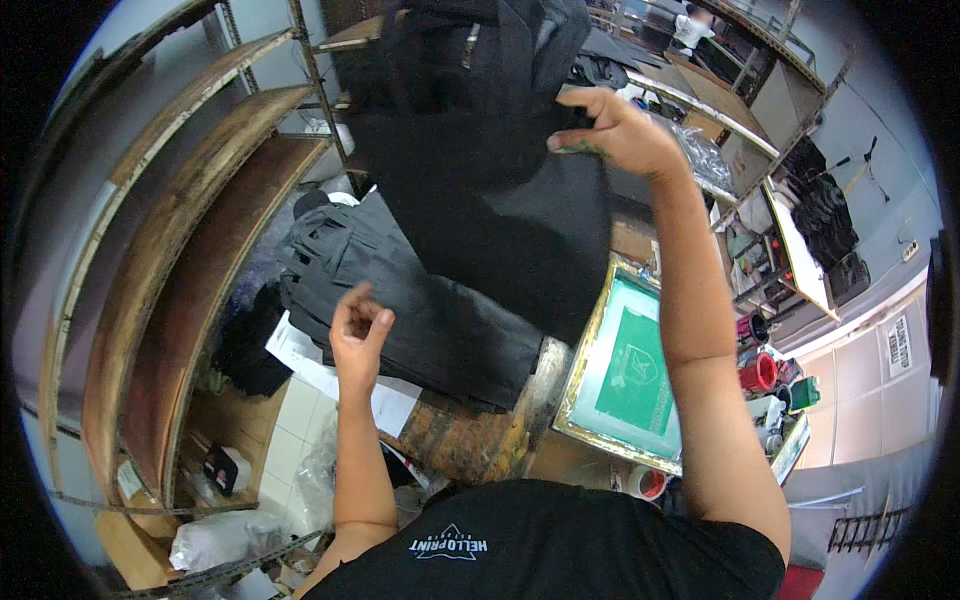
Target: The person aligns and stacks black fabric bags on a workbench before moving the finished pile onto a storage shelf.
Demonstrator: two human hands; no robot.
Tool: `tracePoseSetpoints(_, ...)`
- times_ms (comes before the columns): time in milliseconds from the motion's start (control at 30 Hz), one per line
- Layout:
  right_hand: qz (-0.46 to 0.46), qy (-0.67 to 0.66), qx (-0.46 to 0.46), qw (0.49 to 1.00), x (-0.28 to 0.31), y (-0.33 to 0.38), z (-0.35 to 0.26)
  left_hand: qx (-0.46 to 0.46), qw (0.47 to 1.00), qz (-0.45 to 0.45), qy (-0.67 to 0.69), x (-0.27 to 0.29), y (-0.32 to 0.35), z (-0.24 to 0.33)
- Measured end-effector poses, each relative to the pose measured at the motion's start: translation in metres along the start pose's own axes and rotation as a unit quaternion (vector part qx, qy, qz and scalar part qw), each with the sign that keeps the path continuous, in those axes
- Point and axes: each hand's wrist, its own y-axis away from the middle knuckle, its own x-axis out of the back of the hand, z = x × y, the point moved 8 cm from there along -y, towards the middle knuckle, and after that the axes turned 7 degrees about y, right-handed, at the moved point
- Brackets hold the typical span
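My right hand (612, 130) is raised high and pinches the edge of a black garment (490, 190), which hangs down in front of me. My left hand (357, 330) hovers lower, fingers loosely curled and apart, holding nothing, just above a stack of folded dark grey garments (400, 300). That stack lies on a worn, paint-stained wooden board (470, 440). The hanging garment hides the far part of the stack.
A screen-printing frame with green mesh (630, 365) lies to the right. Paint pots (760, 372) and a tape roll (647, 483) sit near it. Curved wooden shelves (170, 260) run along the left. White paper sheets (320, 375) lie under the stack. Another person stands far back.
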Motion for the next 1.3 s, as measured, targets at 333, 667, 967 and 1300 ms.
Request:
tracePoseSetpoints(333,-0.156,0.220,0.129,0.954,-0.005,-0.065,-0.074,0.089,0.985,-0.051,0.138,0.000,-0.017,-0.082)
tracePoseSetpoints(667,0.146,0.266,0.215,0.928,-0.167,-0.125,-0.041,0.154,0.923,0.322,0.142,0.064,0.007,-0.168)
tracePoseSetpoints(967,-0.190,0.090,-0.013,0.978,-0.307,0.047,0.115,0.289,0.867,0.387,0.121,0.122,0.010,-0.286)
tracePoseSetpoints(1300,-0.191,0.096,-0.115,0.970,-0.381,0.198,0.117,0.264,0.913,0.310,0.021,0.159,-0.019,-0.275)
